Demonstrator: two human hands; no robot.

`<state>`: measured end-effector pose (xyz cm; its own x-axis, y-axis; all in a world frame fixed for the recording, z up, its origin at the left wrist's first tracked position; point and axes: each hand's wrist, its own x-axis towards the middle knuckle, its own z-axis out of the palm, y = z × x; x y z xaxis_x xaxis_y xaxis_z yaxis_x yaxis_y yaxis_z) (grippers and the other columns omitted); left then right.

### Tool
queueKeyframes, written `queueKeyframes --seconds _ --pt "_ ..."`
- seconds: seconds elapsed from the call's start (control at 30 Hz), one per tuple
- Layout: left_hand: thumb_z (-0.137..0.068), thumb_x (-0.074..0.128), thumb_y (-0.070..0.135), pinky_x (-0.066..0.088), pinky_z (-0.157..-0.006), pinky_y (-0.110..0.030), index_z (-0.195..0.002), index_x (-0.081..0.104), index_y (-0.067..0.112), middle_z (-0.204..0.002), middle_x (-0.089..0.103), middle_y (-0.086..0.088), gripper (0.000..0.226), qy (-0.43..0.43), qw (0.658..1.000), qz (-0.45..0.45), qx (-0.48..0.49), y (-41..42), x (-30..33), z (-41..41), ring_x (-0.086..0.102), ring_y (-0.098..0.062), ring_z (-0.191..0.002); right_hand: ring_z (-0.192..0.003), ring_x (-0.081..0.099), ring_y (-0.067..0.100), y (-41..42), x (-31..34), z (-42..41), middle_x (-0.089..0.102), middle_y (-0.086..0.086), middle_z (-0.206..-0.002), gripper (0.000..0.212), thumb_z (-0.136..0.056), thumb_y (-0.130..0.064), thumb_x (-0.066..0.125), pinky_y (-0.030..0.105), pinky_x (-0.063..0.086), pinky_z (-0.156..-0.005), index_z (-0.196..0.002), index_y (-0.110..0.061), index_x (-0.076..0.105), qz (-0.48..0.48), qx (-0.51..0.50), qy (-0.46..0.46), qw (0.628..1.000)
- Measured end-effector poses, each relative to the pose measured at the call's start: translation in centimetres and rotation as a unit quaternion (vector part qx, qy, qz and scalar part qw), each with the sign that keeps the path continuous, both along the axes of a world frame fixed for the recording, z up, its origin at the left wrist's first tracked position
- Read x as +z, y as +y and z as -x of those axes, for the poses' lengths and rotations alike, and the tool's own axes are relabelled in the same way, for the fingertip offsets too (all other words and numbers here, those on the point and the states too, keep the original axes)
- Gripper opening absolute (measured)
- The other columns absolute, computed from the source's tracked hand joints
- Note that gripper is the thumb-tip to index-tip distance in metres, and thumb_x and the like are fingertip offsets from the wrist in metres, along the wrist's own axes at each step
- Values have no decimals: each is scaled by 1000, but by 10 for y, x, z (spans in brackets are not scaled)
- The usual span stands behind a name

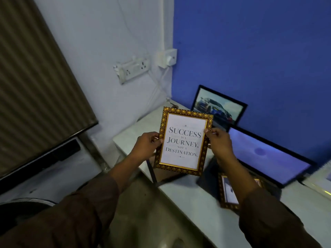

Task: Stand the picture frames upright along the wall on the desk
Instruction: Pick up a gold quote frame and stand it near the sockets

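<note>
I hold a gold-patterned frame with a printed quote, raised above the white desk, its face toward me. My left hand grips its left edge and my right hand grips its right edge. A black frame with a car picture leans upright against the blue wall. Right of it a larger black frame with a blue picture also leans on the wall. Another gold-patterned frame lies flat on a dark one, partly hidden by my right arm.
A brown board with a dark edge lies on the desk under the held frame. Sockets and a plugged charger with cables sit on the pale left wall. A dark ribbed shutter fills the left. Something white lies at the right edge.
</note>
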<state>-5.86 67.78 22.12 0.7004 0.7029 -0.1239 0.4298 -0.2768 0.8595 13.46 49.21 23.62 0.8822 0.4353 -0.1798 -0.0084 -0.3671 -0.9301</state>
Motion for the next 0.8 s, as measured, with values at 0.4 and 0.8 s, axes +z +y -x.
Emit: queueKeyframes --seconds 0.4,0.8 --pt "-95 70 20 63 -83 -37 -116 75 15 -99 78 -4 22 -35 993 0 109 128 14 -41 75 -18 -87 -85 73 21 171 23 -71 75 0 -88 17 -96 -34 67 52 62 -83 -88 -19 70 -28 90 -69 993" --pt "-96 62 17 58 -74 -32 -78 70 17 -80 75 -7 19 76 994 4 80 278 -78 -133 74 -25 -78 -87 69 22 324 -67 -149 74 3 -92 14 -99 -23 59 36 55 -78 -100 -18 72 71 135 -99 983"
